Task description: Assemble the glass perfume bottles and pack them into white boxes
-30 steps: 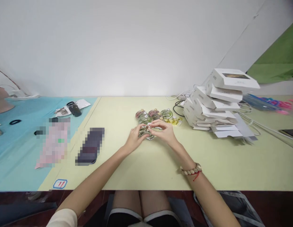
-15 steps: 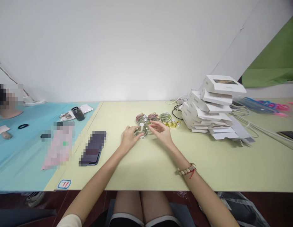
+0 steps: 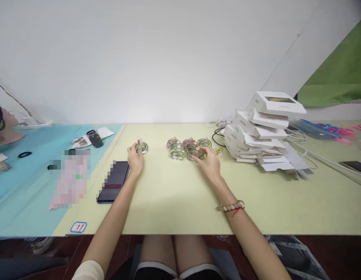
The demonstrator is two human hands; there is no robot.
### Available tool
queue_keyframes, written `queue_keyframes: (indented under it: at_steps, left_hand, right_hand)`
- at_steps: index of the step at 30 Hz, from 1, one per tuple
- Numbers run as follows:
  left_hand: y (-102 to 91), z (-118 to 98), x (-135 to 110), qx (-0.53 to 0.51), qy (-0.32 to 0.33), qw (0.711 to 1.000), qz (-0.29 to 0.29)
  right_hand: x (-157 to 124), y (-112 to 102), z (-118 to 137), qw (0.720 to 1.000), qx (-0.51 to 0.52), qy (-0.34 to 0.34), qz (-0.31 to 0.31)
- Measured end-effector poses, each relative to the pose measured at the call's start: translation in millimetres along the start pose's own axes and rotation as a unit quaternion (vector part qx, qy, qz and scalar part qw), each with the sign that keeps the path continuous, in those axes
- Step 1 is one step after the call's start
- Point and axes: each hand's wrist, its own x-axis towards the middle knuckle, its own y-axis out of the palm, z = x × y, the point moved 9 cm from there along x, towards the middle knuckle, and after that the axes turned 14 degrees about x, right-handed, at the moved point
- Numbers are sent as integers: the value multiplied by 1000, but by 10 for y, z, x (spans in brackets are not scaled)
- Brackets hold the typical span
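Observation:
My left hand (image 3: pixel 135 158) is closed around the side of a round green glass perfume bottle (image 3: pixel 143 147) with a silver cap, upright on the table above the phone. Over to the right, my right hand (image 3: pixel 210 160) has its thumb and fingers on a brownish perfume bottle (image 3: pixel 194 153) at the front of a group. A green perfume bottle (image 3: pixel 177 151) stands beside it. Behind are two pinkish bottles (image 3: pixel 172 142) and another green bottle (image 3: pixel 204 142), all with bare spray tops. Several gold caps (image 3: pixel 220 152) lie partly hidden behind my right hand.
White boxes (image 3: pixel 256 130) are stacked unevenly on the right, near cables (image 3: pixel 299 147). A dark phone (image 3: pixel 114 182) lies left of my left forearm. A blue-covered table (image 3: pixel 25 179) adjoins on the left, with a jar (image 3: pixel 95 139) and another person (image 3: pixel 7 126) at its edge.
My left hand has carried the silver-capped bottle from the front of the group to the left. My right hand has shifted slightly right, onto a brownish bottle.

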Motion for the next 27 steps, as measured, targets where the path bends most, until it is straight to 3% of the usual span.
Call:
queue_keyframes:
  at_steps: [4, 7, 12, 15, 17, 22, 24, 27]
  left_hand:
    - [114, -2, 68, -70, 20, 997, 18]
    - [91, -126, 0, -103, 32, 994, 16]
    - [-146, -673, -396, -134, 146, 980, -22]
    - [-112, -1121, -767, -155, 290, 943, 60]
    - [-44, -1310, -999, -146, 364, 913, 115]
    - [213, -1344, -1200, -108, 394, 890, 204]
    - [289, -1303, -1187, -91, 384, 892, 221]
    - [318, -1281, -1164, -71, 382, 894, 226]
  right_hand:
    - [15, 2, -42, 999, 18, 29, 25]
    - [7, -23, -28, 998, 10, 58, 33]
    - [-36, 43, 61, 994, -19, 73, 84]
    - [-90, 195, 151, 986, 28, 56, 153]
    - [-145, 312, 259, 974, 83, 32, 208]
    - [-242, 464, 544, 924, 224, -5, 310]
    - [-163, 378, 502, 927, 255, 17, 275]
    - [14, 54, 247, 971, 196, 44, 128]
